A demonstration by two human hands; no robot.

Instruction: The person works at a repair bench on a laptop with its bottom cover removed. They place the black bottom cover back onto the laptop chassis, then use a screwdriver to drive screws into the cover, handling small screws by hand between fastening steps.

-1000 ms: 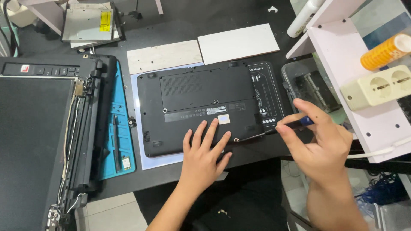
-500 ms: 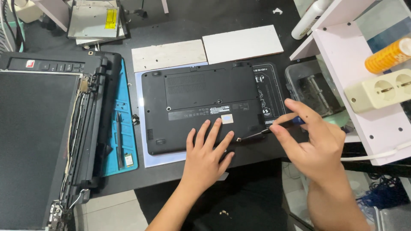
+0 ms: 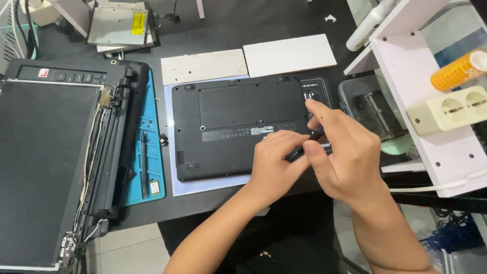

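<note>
A black laptop point(image 3: 233, 127) lies bottom up on a pale sheet in the middle of the dark table. My right hand point(image 3: 347, 155) hovers over its right front corner, fingers closed round a slim dark tool point(image 3: 306, 146) that points left. My left hand point(image 3: 274, 165) is curled beside it, and its fingertips pinch the tool's left end. Both hands cover the laptop's front right corner. The tool's tip is hidden between the fingers.
A second, opened-up laptop point(image 3: 45, 167) with loose cables fills the left side, next to a blue work mat point(image 3: 149, 152) holding small tools. Two white boards point(image 3: 203, 66) lie behind. On the right are a white shelf point(image 3: 421, 101) with a socket block point(image 3: 451, 109) and a clear box point(image 3: 365, 106).
My left hand has lifted off the laptop's base, where it lay flat, and curled onto the tool's end. My right hand has moved left with the tool toward it.
</note>
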